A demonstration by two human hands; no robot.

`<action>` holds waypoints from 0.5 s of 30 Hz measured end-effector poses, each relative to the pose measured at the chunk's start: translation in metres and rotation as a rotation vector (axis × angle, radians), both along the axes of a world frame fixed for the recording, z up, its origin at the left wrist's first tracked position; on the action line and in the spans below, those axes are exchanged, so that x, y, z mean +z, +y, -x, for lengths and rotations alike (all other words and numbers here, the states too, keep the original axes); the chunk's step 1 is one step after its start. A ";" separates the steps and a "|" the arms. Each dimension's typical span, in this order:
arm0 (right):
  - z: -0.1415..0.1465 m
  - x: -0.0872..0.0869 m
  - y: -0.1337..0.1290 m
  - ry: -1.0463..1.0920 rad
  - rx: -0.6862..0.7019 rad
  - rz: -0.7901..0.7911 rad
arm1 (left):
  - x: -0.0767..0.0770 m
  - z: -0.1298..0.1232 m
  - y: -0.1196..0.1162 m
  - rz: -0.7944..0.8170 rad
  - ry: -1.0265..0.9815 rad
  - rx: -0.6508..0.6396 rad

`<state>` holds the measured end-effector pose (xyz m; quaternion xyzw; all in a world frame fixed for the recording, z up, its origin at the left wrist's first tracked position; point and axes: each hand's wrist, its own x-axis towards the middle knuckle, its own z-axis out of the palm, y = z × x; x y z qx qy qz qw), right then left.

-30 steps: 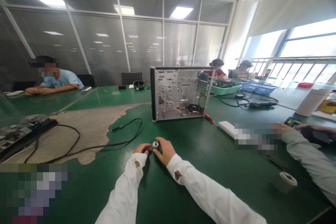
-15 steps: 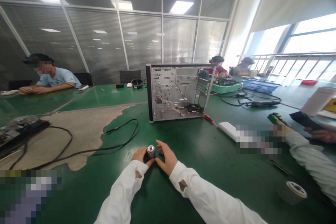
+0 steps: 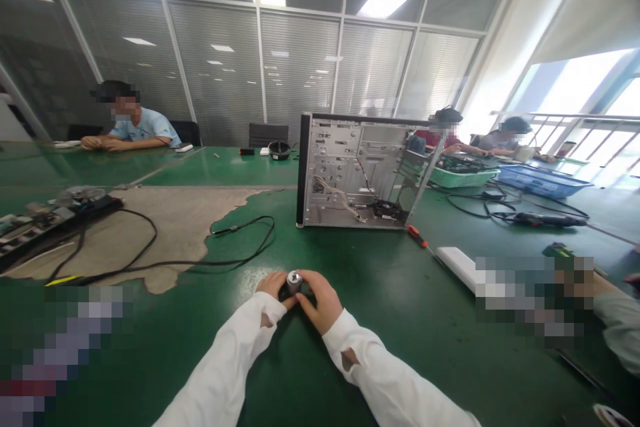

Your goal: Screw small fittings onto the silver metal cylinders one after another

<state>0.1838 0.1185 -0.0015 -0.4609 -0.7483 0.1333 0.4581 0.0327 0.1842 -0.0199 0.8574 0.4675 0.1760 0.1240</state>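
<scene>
Across the room from me stretches a broad green table (image 3: 400, 373), with a ragged-edged beige patch (image 3: 175, 213) on its left part. Toward the middle, an open silver metal computer case with a black front (image 3: 350, 167) stands upright, its bare inside facing the worker. Right of it and farther back sit a blue plastic basket (image 3: 543, 183) and a smaller light-green one (image 3: 467, 178). A thin black cable (image 3: 240, 261) loops in front of the case, to its left. A screwdriver with a red-and-black handle (image 3: 417, 236) lies near its right corner. Nearer the worker, the left hand (image 3: 273, 285) and right hand (image 3: 323, 299) curl narrowly around opposite sides of a small, upright grey metal cylinder (image 3: 295, 283).
</scene>
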 end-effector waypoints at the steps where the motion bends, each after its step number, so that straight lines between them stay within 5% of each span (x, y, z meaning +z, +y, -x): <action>1: 0.000 0.000 0.000 -0.009 0.007 -0.003 | 0.001 0.000 -0.001 -0.007 -0.009 0.004; 15: 0.002 0.000 0.005 -0.074 -0.011 0.025 | 0.002 -0.004 -0.005 0.005 0.066 0.032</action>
